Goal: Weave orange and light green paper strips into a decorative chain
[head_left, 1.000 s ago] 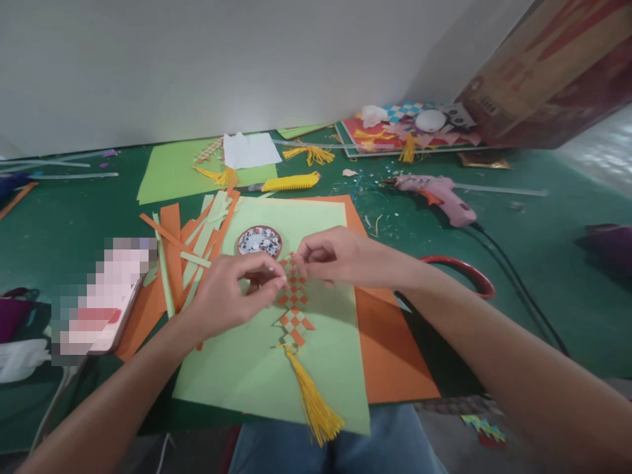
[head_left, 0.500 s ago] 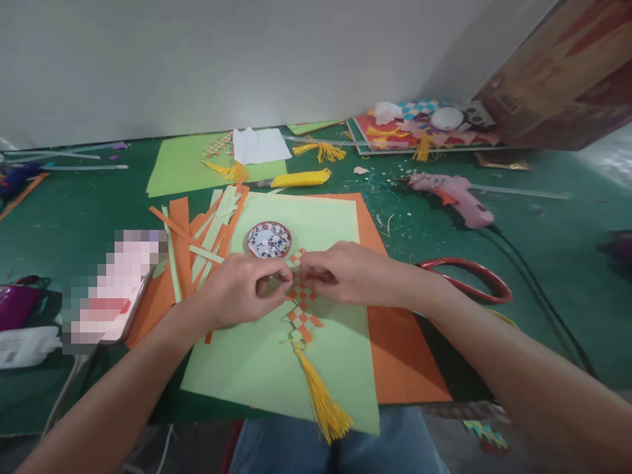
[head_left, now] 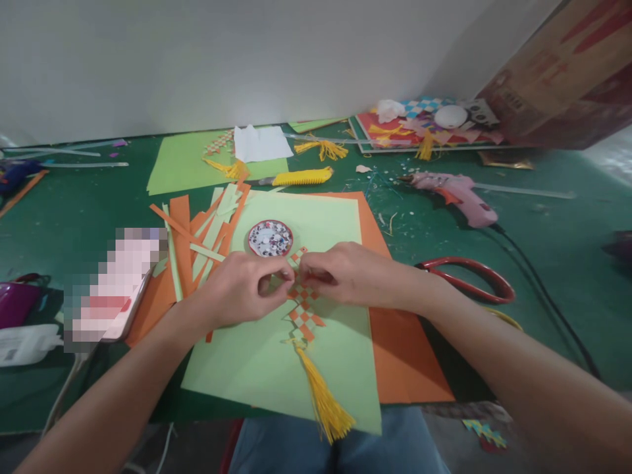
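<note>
Though illegible, reddish lettering [head_left: 552,68] beyond checkered ornament [head_left: 304,319]

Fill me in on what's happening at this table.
Someone's left hand and right hand are pinched at a woven orange-and-green paper piece; whether they grip anything is hard to tell. The piece lies on a pale green sheet, a yellow tassel at its near end. A round dish sits just beyond; a pink glue gun lies off to the right.
</note>
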`<state>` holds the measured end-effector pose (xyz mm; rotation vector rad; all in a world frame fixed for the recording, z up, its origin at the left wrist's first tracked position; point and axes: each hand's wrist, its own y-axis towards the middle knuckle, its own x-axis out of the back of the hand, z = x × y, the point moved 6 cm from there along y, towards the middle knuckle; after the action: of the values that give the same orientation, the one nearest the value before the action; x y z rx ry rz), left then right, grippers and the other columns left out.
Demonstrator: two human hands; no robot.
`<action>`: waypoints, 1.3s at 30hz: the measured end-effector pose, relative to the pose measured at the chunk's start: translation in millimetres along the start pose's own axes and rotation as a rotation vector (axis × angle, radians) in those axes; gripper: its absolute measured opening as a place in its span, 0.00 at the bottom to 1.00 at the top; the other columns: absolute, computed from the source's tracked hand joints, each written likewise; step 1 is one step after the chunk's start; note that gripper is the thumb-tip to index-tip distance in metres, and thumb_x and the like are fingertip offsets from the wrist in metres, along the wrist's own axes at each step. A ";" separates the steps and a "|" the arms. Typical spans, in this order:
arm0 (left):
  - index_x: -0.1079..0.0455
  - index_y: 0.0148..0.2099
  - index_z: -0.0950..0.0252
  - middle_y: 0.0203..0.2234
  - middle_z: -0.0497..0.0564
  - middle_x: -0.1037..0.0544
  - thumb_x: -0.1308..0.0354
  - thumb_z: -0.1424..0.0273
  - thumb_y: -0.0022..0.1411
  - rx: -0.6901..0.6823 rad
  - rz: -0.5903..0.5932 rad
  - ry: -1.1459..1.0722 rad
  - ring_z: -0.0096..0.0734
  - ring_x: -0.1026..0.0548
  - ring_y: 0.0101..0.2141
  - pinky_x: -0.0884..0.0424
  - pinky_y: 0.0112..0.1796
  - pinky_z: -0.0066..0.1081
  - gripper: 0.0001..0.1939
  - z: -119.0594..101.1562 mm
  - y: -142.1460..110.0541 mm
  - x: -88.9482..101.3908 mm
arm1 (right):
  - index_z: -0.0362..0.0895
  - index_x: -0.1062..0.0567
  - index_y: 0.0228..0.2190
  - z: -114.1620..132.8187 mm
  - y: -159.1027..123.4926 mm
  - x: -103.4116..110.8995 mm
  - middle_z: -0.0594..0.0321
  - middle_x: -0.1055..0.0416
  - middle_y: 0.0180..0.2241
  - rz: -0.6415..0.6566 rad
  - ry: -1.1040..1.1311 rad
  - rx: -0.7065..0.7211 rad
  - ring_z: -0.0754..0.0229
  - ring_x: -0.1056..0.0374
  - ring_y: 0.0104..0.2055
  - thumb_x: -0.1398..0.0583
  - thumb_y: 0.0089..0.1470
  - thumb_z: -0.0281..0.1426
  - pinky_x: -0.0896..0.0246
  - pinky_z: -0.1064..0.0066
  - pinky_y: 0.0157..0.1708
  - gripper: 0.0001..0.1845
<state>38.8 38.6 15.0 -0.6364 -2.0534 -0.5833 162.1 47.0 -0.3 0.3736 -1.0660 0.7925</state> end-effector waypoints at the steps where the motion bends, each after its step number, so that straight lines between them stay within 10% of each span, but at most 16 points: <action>1: 0.29 0.32 0.64 0.12 0.42 0.34 0.47 0.73 0.54 -0.005 -0.001 0.000 0.21 0.36 0.15 0.42 0.21 0.23 0.06 -0.4 0.1 0.2 | 0.44 0.30 0.29 0.4 0.2 0.1 0.67 0.39 0.19 0.001 0.000 0.000 0.66 0.49 0.20 0.48 0.56 0.30 0.61 0.73 0.22 0.07; 39: 0.29 0.30 0.64 0.14 0.40 0.33 0.44 0.75 0.54 -0.161 -0.019 -0.029 0.18 0.37 0.15 0.42 0.21 0.21 0.04 -8.8 -0.5 0.5 | 0.44 0.19 0.25 1.0 -2.8 11.0 0.65 0.26 0.20 -0.040 0.137 0.065 0.70 0.44 0.19 0.45 0.45 0.20 0.53 0.77 0.22 0.14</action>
<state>43.6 32.9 19.8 -0.7230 -2.0552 -0.7602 166.2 48.8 10.2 0.3887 -0.9043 0.8069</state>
